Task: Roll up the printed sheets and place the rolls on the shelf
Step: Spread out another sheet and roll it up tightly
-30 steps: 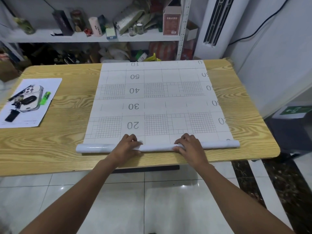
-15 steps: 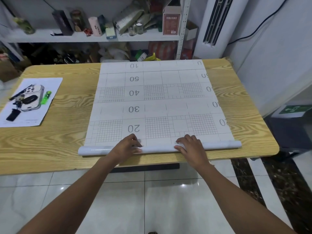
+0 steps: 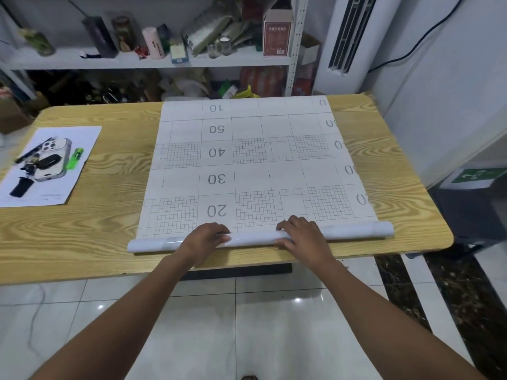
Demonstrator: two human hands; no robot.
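A large white printed sheet (image 3: pixel 247 160) with grids and the numbers 10 to 50 lies flat on the wooden table (image 3: pixel 109 229). Its near edge is curled into a thin white roll (image 3: pixel 354 231) that runs across the table's front. My left hand (image 3: pixel 204 239) and my right hand (image 3: pixel 301 237) both rest on top of the roll near its middle, fingers curled over it and tips touching the flat sheet. Behind the table stands the white shelf (image 3: pixel 90 63), crowded with bottles and boxes.
A smaller paper (image 3: pixel 82 138) at the table's left carries a phone (image 3: pixel 56 157), keys, a pen and a green lighter (image 3: pixel 75 159). A white air conditioner (image 3: pixel 348 37) stands at the back right. A dark bin (image 3: pixel 472 198) sits right of the table. Tiled floor lies below.
The roll has advanced slightly away from me, up to the row marked 20, with both hands riding on it.
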